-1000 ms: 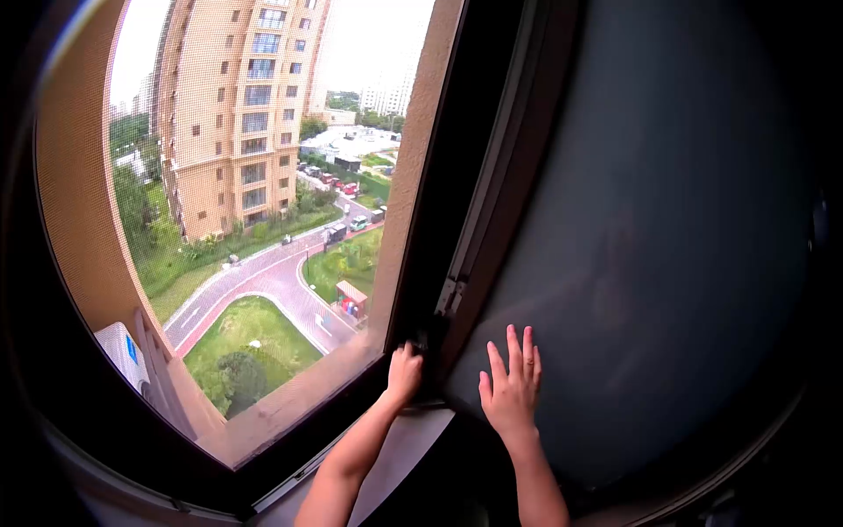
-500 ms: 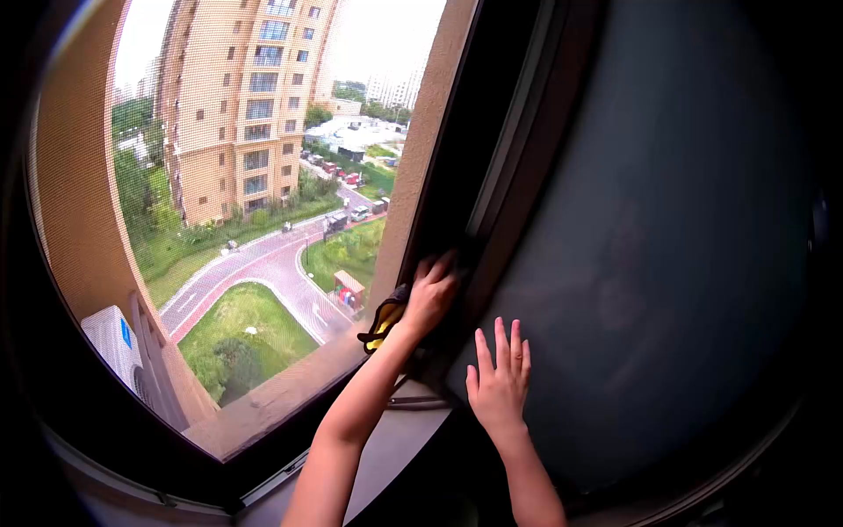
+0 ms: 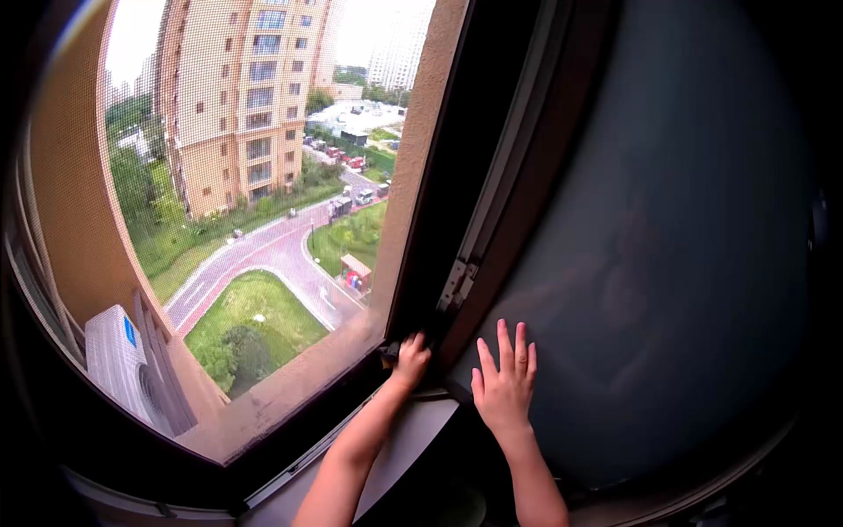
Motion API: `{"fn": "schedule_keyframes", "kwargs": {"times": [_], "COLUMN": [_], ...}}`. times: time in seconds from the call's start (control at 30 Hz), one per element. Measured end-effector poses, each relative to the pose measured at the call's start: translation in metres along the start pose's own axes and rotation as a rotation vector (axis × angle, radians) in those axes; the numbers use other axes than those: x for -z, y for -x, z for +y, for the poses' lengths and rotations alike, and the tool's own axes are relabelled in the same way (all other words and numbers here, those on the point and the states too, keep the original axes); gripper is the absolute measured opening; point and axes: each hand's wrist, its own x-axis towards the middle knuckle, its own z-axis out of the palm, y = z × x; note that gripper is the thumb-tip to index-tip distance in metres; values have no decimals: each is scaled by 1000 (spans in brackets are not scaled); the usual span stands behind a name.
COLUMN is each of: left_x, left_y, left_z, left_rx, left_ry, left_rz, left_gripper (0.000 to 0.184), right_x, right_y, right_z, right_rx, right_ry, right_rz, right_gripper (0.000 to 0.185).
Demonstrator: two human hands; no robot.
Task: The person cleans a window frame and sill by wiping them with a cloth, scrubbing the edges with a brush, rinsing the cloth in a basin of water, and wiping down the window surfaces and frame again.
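Window frame, dark, stands upright mid-view, w/ its lower corner at your L hand. Going L to R: white AC unit sits outside, well left of the frame's upright, & tan tower block rises beyond, also left of it. Dark bundle w/ a yellowish bit shows just left of your L hand, at the frame's lower corner. Your L fingers are curled there; can't tell if they pinch the bundle. Metal fitting is on the frame's right edge, above that hand. Right of the frame, your R hand is spread, back toward you, over the grey pane; can't tell if it's pressing.

Risks: pane could swing & nip your L fingers at the corner, b/c your R hand has no real grip on it. Knuckles could scrape if they catch the fitting. Bundle might drop if your hold's loose. R fingertips could smudge the glass if they touch.
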Motion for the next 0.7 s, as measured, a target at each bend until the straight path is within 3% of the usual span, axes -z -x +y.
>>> {"fn": "schedule_keyframes", "kwargs": {"times": [0.17, 0.2, 0.27, 0.33, 0.4, 0.47, 0.53, 0.63, 0.67, 0.7], "left_x": [40, 44, 43, 61, 88, 128, 162, 125, 107, 82], "left_y": [-23, -27, -30, -59, -95, -143, -180, -157, -135, -104], "left_z": [4, 1, 4, 15, 22, 40, 52, 38, 32, 19], "left_rx": [152, 140, 150, 266, 301, 291, 93, -94, -141, -117], "left_ry": [173, 109, 50, -7, 81, 232, 216, 15, -6, -37], "left_rz": [-243, -380, -428, -625, -319, 81, 91, 172, 90, -136], "left_gripper": [9, 12, 13, 11, 17, 47, 53, 43, 40, 38], "right_x": [7, 9, 14, 15, 19, 19, 19, 17, 15, 12], "right_y": [2, 3, 3, 6, 5, 5, 5, 5, 6, 6], "right_z": [-5, -6, -5, -3, 3, 6, 8, 5, 4, 3], "right_rx": [-19, -21, -23, -24, 11, 21, 39, 17, 18, 17], "right_ry": [-45, -47, -79, -142, -117, -93, -109, -97, -101, -74], "right_rz": [6, -2, -10, 4, -41, -34, -47, -58, -59, -55], "right_gripper": [49, 49, 49, 45, 45, 45, 44, 43, 43, 42]}}
